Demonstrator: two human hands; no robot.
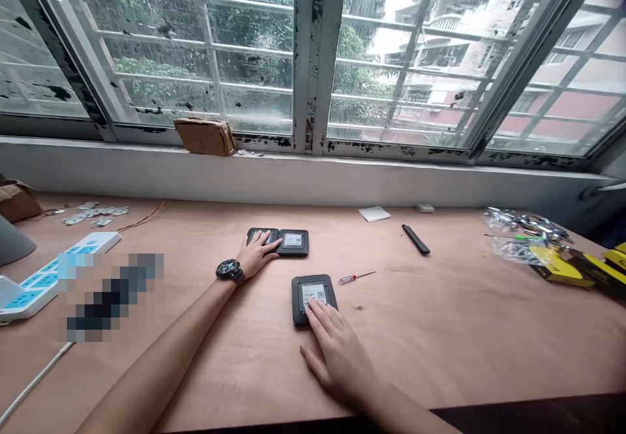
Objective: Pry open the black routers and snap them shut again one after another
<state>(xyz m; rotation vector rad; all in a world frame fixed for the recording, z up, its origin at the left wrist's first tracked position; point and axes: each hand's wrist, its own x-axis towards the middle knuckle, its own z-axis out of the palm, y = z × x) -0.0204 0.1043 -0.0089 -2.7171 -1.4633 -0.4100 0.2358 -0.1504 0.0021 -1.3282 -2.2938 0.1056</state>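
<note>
From the head view, two bare forearms reach across a plywood table. The left hand, with a black wristwatch on its wrist, lies flat and open, fingers spread over the left half of a black two-panel case, not gripping it. The case's right panel shows a white label. The right hand also rests open, its fingertips on the near part of a second black case, which carries a white label too.

Just right of that case lies a red-handled screwdriver. Farther right are a black bar, a white pad, a clear bag of metal parts and yellow boxes. On the left sit a power strip and small metal plates. A cardboard packet rests on the sill below a barred window.
</note>
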